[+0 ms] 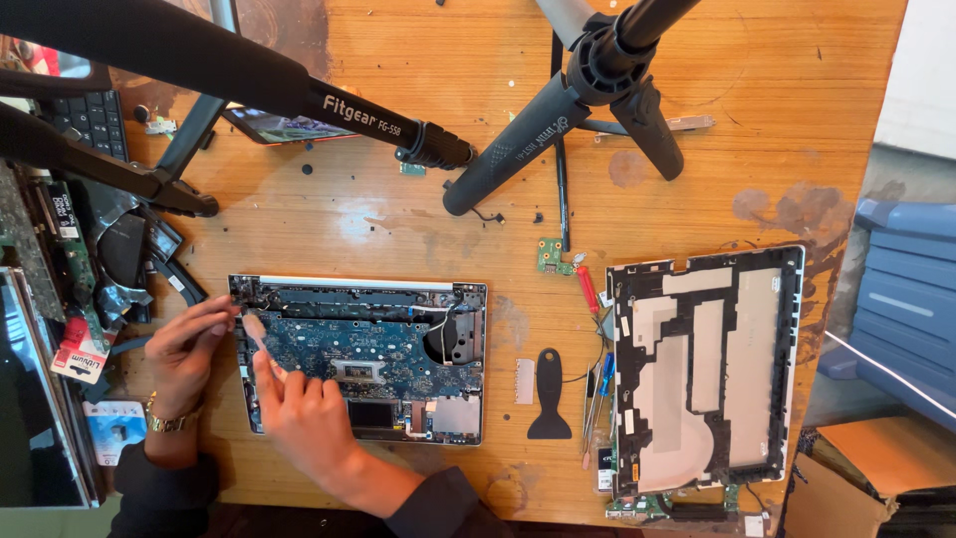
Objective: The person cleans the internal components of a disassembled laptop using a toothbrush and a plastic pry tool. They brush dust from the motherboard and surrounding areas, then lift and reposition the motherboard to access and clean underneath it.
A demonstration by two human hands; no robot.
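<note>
A: Carefully, then. The opened laptop base (358, 359) lies flat on the wooden counter (398, 219), its blue circuit board (368, 349) exposed, and both hands are at its left end. How is the step best handled?

B: The base is steadied by the left hand (184, 344), whose fingers (214, 311) are curled and pressed against the upper left corner of the frame. A thin, pale tool (254, 331) is pinched between the fingers of the right hand (304, 413), its tip set on the left edge of the board. What kind of tool it is cannot be told.

A: What should be watched?

B: In my judgement, light pressure should be kept, so that the tip is not skidded across the small parts on the board. The frame should be held firmly, since the base could be shifted on the smooth wood.

A: And the surroundings?

B: The removed bottom cover (707, 369) is laid well apart to the right, with a black scraper (549, 394) and screwdrivers (597, 394) between it and the base. Tripod legs (518, 149) are spread over the far side of the counter; the elbows should be kept clear of them.
</note>
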